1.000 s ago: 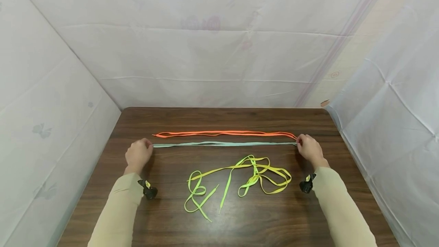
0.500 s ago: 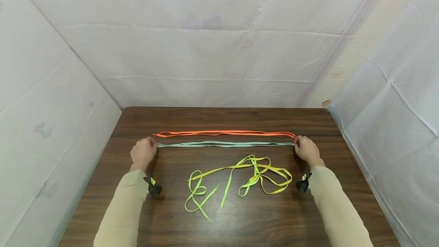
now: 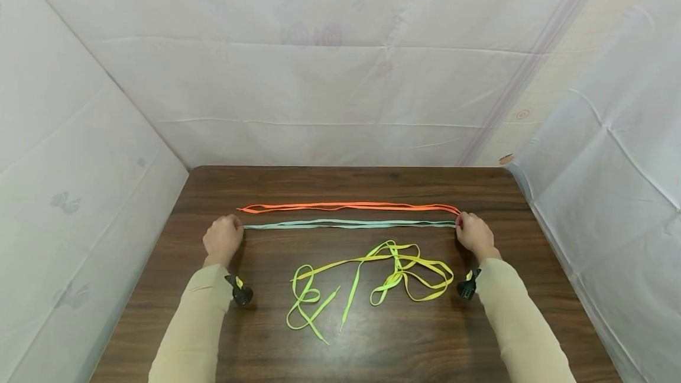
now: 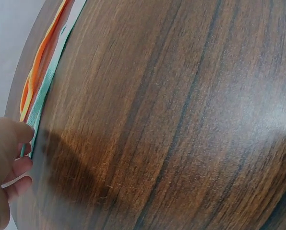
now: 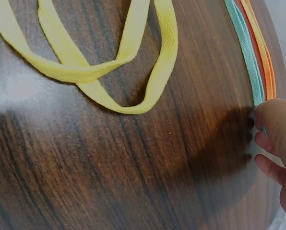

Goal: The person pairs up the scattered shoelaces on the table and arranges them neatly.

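A folded mint-green lace [image 3: 340,224] lies straight across the table between the two hands. My left hand [image 3: 222,239] pinches its left end; the left wrist view shows the mint lace [image 4: 43,88] passing between thumb and fingers of the left hand [image 4: 6,167]. The right end is pinched by my right hand [image 3: 475,234], and in the right wrist view a bit of mint lace [image 5: 251,62] shows between the fingertips of the right hand [image 5: 280,143]. Just behind runs a folded orange lace [image 3: 346,204], its right end beside the right fingertips.
A tangled yellow-green lace [image 3: 396,273] lies in loops nearer the front, between the forearms. The brown wooden table [image 3: 346,182] is bounded by white sheeting [image 3: 319,93] behind and on both sides.
My left hand has shifted right and my right hand slightly left, so the mint lace's strands lie a little looser. The orange and yellow-green laces have not moved.
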